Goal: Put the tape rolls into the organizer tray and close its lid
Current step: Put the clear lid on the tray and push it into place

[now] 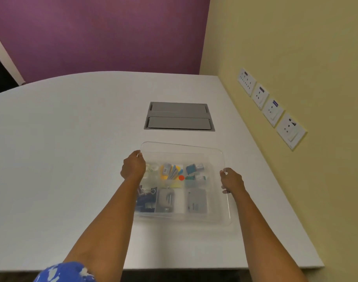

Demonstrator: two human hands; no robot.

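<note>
A clear plastic organizer tray (pixel 218 217) rests on the white table, its compartments filled with small stationery. Clear tape rolls (pixel 153 167) lie in the far left compartment. A transparent lid (pixel 182 148) is held over the tray, its far edge reaching past the tray's back. My left hand (pixel 133 165) grips the lid's left far corner. My right hand (pixel 232 180) grips the lid's right edge. Whether the lid sits flat on the tray or hangs just above it, I cannot tell.
A grey recessed cable hatch (pixel 179 117) sits in the table behind the tray. The yellow wall with several socket plates (pixel 272 111) runs along the table's right side. Binder clips (pixel 146 193) and grey items fill the tray's near compartments. The table's front edge (pixel 214 268) is close below.
</note>
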